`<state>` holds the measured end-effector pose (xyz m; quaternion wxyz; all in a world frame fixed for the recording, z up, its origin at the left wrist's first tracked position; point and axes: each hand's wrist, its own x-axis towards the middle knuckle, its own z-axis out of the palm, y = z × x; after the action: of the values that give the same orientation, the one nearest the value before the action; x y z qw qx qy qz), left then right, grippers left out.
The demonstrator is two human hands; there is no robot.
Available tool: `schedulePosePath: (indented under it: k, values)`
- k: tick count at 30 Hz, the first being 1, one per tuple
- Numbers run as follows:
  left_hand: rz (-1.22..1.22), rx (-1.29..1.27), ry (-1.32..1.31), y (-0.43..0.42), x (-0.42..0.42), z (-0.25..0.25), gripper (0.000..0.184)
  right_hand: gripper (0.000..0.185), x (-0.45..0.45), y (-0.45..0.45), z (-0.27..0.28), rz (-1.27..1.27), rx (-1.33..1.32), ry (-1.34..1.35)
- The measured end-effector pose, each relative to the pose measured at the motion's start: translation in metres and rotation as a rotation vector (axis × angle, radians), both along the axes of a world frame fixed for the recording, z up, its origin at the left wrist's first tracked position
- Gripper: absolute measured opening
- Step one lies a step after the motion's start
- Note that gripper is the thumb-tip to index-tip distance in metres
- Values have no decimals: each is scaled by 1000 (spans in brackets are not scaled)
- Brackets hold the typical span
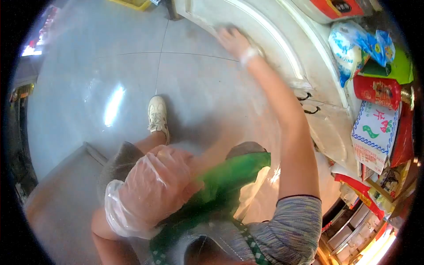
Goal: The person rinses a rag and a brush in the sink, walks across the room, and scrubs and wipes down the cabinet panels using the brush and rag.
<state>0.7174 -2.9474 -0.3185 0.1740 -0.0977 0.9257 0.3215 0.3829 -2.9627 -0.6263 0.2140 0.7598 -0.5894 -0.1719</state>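
My left hand (154,190) is inside a loose, clear plastic glove, held before my body beside the green apron (212,194). The crumpled plastic hides how its fingers are set. My right hand (235,43) is bare, with a white band (249,55) at the wrist, and my arm is stretched far out. Its fingers are spread, slightly blurred, and nothing shows in them. They are by the white cabinet door (265,39), low near the floor; whether they touch it I cannot tell.
Dark curved handles (312,109) stick out from the cabinet fronts. Above, at right, lie a blue-and-white bag (346,48), a red package (375,92) and a printed white box (375,132). A yellow tray (134,3) sits on the grey tiled floor (132,70). My white shoe (157,115) is below.
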Motion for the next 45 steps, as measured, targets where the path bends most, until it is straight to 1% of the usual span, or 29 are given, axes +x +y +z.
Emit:
schedulePosePath:
  k: [1, 2, 3, 5, 6, 8, 10, 12, 13, 14, 15, 17, 19, 21, 23, 26, 29, 30, 31, 32, 33, 35, 36, 38, 40, 41, 42, 44, 45]
  values:
    - [18, -2, 14, -5, 4, -1, 43, 41, -9, 50, -6, 25, 135, 163]
    - [61, 20, 46, -11, 10, -2, 43, 42, -22, 98, -17, 4, 235, 169]
    - [97, 57, 73, -15, 16, -3, 43, 40, -25, 138, 5, 64, 335, 145]
    - [135, 105, 76, -20, 21, -3, 42, 36, -39, 181, 20, 75, 414, 128]
    - [138, 115, 45, -23, 23, 0, 41, 36, -43, 179, 22, 94, 333, 122]
    - [137, 140, 16, -28, 26, 2, 41, 36, -25, 121, 68, 138, 146, 108]
    - [128, 179, 7, -27, 27, 2, 41, 33, -9, 38, 91, 141, -163, 106]
    - [197, 179, -2, -27, 25, -2, 43, 32, 18, -46, 123, 128, -194, 175]
    - [200, 156, -39, -27, 23, -3, 43, 32, 25, -77, 126, 162, -275, 130]
    - [202, 129, -74, -27, 22, -4, 44, 33, 29, -93, 124, 194, -359, 88]
    - [209, 116, -87, -26, 23, -6, 45, 33, 28, -85, 117, 137, -287, 41]
    - [219, 95, -103, -24, 27, -8, 47, 37, 18, -46, 95, 24, -137, -44]
    - [210, 106, -50, -32, 28, -7, 49, 47, 5, 45, 76, -50, -22, 91]
    - [228, 82, -30, -36, 32, -4, 52, 56, -18, 158, 52, -297, 236, 99]
    - [228, 105, -60, -35, 33, -3, 51, 55, -13, 201, 73, -547, 219, 191]
    - [214, 117, -105, -37, 31, -3, 49, 55, -18, 171, 87, -313, -133, 126]
    - [222, 127, -121, -36, 31, -10, 47, 52, 6, 59, 101, -213, -160, 126]
    - [226, 135, -124, -34, 31, -13, 46, 45, 18, 11, 101, -187, -251, -13]
    - [224, 116, -153, -32, 30, -14, 46, 43, 23, -30, 90, -200, -175, -25]
    - [218, 94, -180, -29, 27, -15, 46, 35, 30, -71, 84, 76, -382, -253]
    - [209, 74, -209, -27, 26, -16, 46, 37, 36, -104, 62, -4, -293, -58]
    - [198, 121, -199, -25, 27, -20, 46, 39, 32, -138, 9, 124, -327, 117]
    - [197, 159, -193, -24, 29, -21, 46, 40, 34, -129, -5, 114, -259, 103]
    - [190, 109, -205, -26, 32, -21, 49, 41, 18, -73, -22, 95, -79, 101]
    - [215, 153, -225, -38, 43, -27, 50, 42, 1, 24, -33, -37, 64, 179]
    - [242, 169, -235, -41, 47, -27, 51, 42, -11, 80, -34, -81, 127, 37]
    - [255, 157, -234, -44, 50, -28, 51, 43, -15, 125, -22, -185, 371, 158]
    - [270, 126, -232, -52, 55, -28, 52, 43, -43, 208, -31, -94, 422, 177]
    - [279, 135, -213, -54, 57, -28, 52, 43, -44, 201, -22, -73, 500, 205]
